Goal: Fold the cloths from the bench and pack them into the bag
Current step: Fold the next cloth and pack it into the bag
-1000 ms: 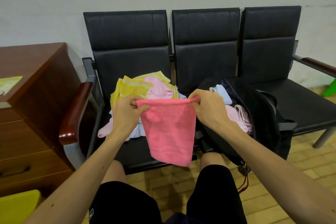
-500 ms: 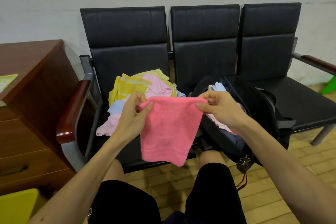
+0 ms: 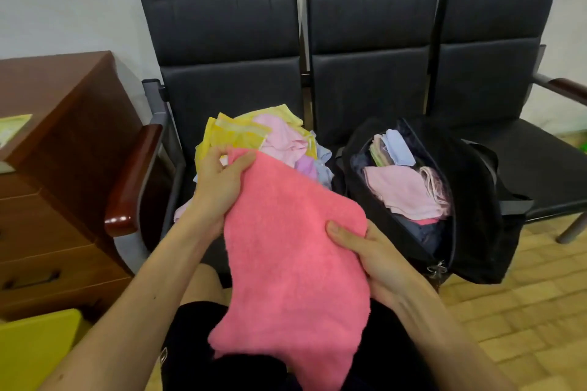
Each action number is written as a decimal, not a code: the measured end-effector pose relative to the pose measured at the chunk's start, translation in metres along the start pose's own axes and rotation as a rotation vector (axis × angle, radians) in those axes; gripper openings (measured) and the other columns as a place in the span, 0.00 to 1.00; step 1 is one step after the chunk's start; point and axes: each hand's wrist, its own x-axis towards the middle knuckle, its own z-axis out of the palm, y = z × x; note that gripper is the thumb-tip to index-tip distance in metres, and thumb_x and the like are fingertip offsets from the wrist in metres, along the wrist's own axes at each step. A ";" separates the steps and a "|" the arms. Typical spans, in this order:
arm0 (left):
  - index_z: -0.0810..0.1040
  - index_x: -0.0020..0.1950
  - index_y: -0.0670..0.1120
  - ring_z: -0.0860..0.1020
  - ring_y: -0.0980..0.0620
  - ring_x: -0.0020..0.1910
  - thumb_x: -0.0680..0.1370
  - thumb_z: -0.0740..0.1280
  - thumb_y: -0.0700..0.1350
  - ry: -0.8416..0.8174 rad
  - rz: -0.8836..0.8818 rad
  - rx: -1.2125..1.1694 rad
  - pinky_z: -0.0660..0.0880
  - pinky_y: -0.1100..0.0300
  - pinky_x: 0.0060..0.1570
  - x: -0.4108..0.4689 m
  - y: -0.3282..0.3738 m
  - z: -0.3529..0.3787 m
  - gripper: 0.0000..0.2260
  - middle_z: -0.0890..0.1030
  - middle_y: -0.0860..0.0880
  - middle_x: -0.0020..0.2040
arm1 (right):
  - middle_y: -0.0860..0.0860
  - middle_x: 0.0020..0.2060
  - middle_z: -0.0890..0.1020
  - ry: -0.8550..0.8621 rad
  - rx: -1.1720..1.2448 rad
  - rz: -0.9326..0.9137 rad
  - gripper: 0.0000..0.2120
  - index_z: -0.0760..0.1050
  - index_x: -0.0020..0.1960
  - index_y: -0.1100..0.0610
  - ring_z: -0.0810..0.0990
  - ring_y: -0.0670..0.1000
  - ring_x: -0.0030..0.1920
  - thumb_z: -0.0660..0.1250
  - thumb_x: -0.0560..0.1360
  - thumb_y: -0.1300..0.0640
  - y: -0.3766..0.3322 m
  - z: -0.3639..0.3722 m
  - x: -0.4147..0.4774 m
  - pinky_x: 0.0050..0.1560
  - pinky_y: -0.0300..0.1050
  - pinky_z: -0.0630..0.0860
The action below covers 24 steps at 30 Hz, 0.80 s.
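Note:
A pink towel (image 3: 286,263) hangs over my lap, close to the camera. My left hand (image 3: 219,181) pinches its upper left corner between thumb and fingers. My right hand (image 3: 371,254) grips its right edge lower down, thumb on top. Behind the towel, a pile of yellow, pink, purple and blue cloths (image 3: 263,140) lies on the left seat of the black bench (image 3: 371,82). An open black bag (image 3: 476,187) sits on the middle seat with folded pink, blue and pale cloths (image 3: 400,184) inside.
A brown wooden cabinet (image 3: 57,152) stands at the left, next to the bench's wooden armrest (image 3: 133,181). A yellow object (image 3: 35,349) sits at the lower left. The right seat (image 3: 540,165) holds nothing. The floor is wooden tile.
The towel was held up by its top corners; now it is drawn toward me over my lap. My right hand has dropped to the right edge, uncovering the bag's opening.

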 end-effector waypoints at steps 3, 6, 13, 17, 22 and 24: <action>0.85 0.49 0.47 0.84 0.49 0.47 0.80 0.67 0.53 -0.153 -0.384 -0.394 0.79 0.53 0.48 -0.009 -0.019 -0.001 0.12 0.85 0.43 0.52 | 0.55 0.39 0.86 0.028 0.015 0.001 0.07 0.86 0.40 0.57 0.85 0.51 0.38 0.69 0.68 0.61 0.003 0.005 0.000 0.39 0.45 0.83; 0.82 0.62 0.41 0.82 0.41 0.59 0.75 0.65 0.66 -0.297 -0.553 -0.800 0.78 0.45 0.59 -0.031 -0.050 0.004 0.31 0.81 0.38 0.62 | 0.56 0.41 0.86 0.063 0.002 -0.010 0.07 0.85 0.44 0.57 0.85 0.52 0.39 0.70 0.67 0.60 0.001 0.011 0.003 0.39 0.45 0.82; 0.66 0.77 0.39 0.65 0.37 0.75 0.64 0.76 0.67 -0.734 -0.765 -1.088 0.58 0.38 0.75 -0.063 -0.101 0.008 0.50 0.64 0.36 0.77 | 0.56 0.42 0.87 0.144 0.046 -0.011 0.08 0.83 0.46 0.57 0.86 0.53 0.41 0.70 0.67 0.62 0.000 0.003 0.011 0.38 0.46 0.83; 0.83 0.60 0.40 0.83 0.40 0.52 0.52 0.86 0.56 -0.673 -0.690 -0.745 0.80 0.43 0.53 -0.064 -0.104 0.001 0.41 0.83 0.37 0.55 | 0.58 0.41 0.86 0.148 0.017 0.020 0.10 0.82 0.48 0.60 0.86 0.53 0.39 0.70 0.67 0.61 0.001 0.000 0.016 0.36 0.44 0.82; 0.79 0.61 0.40 0.85 0.46 0.47 0.72 0.75 0.41 -0.480 -0.541 -0.371 0.81 0.54 0.41 -0.062 -0.104 -0.002 0.18 0.86 0.41 0.50 | 0.59 0.48 0.85 0.223 -0.034 0.096 0.22 0.77 0.61 0.63 0.85 0.54 0.45 0.72 0.69 0.58 0.012 -0.018 0.024 0.40 0.46 0.82; 0.84 0.56 0.39 0.84 0.43 0.50 0.73 0.74 0.42 -0.433 -0.475 -0.382 0.82 0.53 0.47 -0.055 -0.105 -0.004 0.13 0.84 0.38 0.53 | 0.58 0.50 0.85 0.292 -0.025 0.085 0.20 0.77 0.61 0.61 0.85 0.54 0.47 0.72 0.71 0.57 0.020 -0.029 0.028 0.42 0.46 0.82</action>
